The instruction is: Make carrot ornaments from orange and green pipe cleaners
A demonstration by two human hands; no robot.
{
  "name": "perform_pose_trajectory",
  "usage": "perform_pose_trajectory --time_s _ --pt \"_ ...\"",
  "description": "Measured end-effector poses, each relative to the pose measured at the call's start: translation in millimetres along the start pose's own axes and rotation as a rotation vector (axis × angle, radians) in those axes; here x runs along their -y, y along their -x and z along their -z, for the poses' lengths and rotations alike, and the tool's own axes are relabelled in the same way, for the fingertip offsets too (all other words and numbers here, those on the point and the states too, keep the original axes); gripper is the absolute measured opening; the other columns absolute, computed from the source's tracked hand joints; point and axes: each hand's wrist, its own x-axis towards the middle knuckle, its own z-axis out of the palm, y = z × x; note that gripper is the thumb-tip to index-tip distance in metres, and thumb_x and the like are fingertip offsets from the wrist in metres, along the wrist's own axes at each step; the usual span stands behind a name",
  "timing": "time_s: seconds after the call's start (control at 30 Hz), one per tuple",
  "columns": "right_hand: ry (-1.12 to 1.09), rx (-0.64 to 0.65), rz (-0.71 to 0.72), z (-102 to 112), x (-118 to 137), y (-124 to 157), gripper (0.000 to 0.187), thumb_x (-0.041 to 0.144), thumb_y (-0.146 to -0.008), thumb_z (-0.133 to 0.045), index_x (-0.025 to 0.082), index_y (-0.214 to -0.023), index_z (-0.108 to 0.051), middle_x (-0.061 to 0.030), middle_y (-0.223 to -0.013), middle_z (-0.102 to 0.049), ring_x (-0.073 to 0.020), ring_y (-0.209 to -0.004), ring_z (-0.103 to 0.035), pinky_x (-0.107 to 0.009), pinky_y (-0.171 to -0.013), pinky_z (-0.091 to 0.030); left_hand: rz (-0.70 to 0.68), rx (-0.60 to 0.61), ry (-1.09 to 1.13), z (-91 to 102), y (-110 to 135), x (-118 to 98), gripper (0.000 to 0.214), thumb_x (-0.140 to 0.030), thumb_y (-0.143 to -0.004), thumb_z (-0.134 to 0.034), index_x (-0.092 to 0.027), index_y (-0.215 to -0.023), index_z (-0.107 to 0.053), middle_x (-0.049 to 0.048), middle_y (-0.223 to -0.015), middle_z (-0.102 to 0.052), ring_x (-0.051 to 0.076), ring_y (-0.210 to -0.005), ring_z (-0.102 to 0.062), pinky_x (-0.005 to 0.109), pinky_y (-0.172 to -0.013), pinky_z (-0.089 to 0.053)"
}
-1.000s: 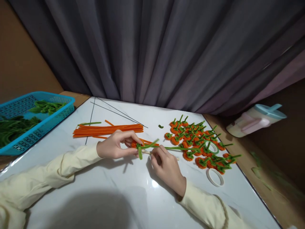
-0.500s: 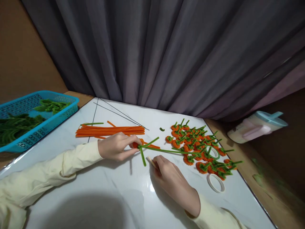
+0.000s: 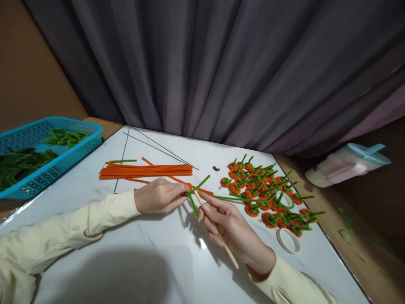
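My left hand (image 3: 158, 196) pinches a small orange pipe-cleaner flower with green stems (image 3: 191, 193) just above the white table (image 3: 133, 253). My right hand (image 3: 232, 230) is closed on a thin wooden stick (image 3: 218, 234), whose tip touches the green stems at the flower. A long green pipe cleaner (image 3: 234, 198) runs from the flower to the right, toward a pile of finished orange flowers with green stems (image 3: 265, 192).
A bundle of straight orange pipe cleaners (image 3: 145, 171) lies behind my left hand, with thin dark wires (image 3: 158, 147) beyond. A blue basket (image 3: 47, 162) of green pipe cleaners stands far left. Two tape rings (image 3: 287, 240) lie right. A pink-and-blue jug (image 3: 348, 164) lies off the table.
My right hand picked the wooden stick up off the table and brought its tip to the green stems. My left hand kept its pinch on the flower.
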Motion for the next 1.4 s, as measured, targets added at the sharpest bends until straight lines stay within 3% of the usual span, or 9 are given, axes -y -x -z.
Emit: perform_pose_trajectory --time_s 0.2,0.43,0.77,0.97,1.4 --pt "-0.155 0.103 -0.118 1 -3 -2 0.024 0.023 -0.08 -0.063 0.014 -0.102 -0.062 0.0002 -0.073 -0.05 -0.0022 -0.043 -0.031 -0.012 -0.03 -0.031 -0.116 0.007 -0.071 -5.3 1 -8 0.013 -0.016 -0.088 -0.04 -0.014 -0.094 -0.05 0.0023 -0.068 -0.063 0.011 -0.05 -0.057 0.02 -0.046 -0.044" --pt "-0.192 0.054 -0.134 3 -6 -2 0.036 0.018 -0.078 -0.064 0.016 -0.113 -0.056 0.0023 -0.069 -0.05 -0.002 -0.04 -0.03 -0.011 -0.027 -0.035 -0.136 0.011 -0.101 -6.8 3 -10 0.014 -0.013 -0.087 -0.039 -0.012 -0.096 -0.05 0.0027 -0.069 -0.064 0.01 -0.047 -0.053 0.021 -0.043 -0.042" --pt "-0.1 0.065 -0.094 -6 -5 4 0.046 0.025 -0.08 -0.061 0.015 -0.123 -0.048 0.0064 -0.06 -0.044 -0.0038 -0.033 -0.037 -0.018 -0.028 -0.043 -0.151 -0.006 -0.068 -4.2 2 -15 0.012 -0.011 -0.087 -0.04 -0.013 -0.097 -0.046 0.0037 -0.075 -0.065 0.011 -0.046 -0.053 0.022 -0.041 -0.041" --pt "0.025 0.099 -0.08 -9 -7 7 0.044 0.034 -0.083 -0.057 0.014 -0.122 -0.05 0.0082 -0.047 -0.041 -0.006 -0.032 -0.039 -0.018 -0.03 -0.044 -0.118 0.054 0.0 -4.7 2 -17 0.014 -0.012 -0.087 -0.039 -0.013 -0.099 -0.046 0.0024 -0.072 -0.064 0.011 -0.049 -0.054 0.021 -0.043 -0.041" --pt "0.15 0.065 -0.019 -12 -17 11 0.047 0.043 -0.084 -0.054 0.014 -0.122 -0.049 0.009 -0.046 -0.042 -0.0077 -0.031 -0.043 -0.021 -0.029 -0.046 -0.112 0.047 0.032 -5.2 4 -17 0.017 -0.013 -0.087 -0.039 -0.014 -0.102 -0.044 0.0021 -0.072 -0.064 0.011 -0.052 -0.056 0.022 -0.045 -0.041"
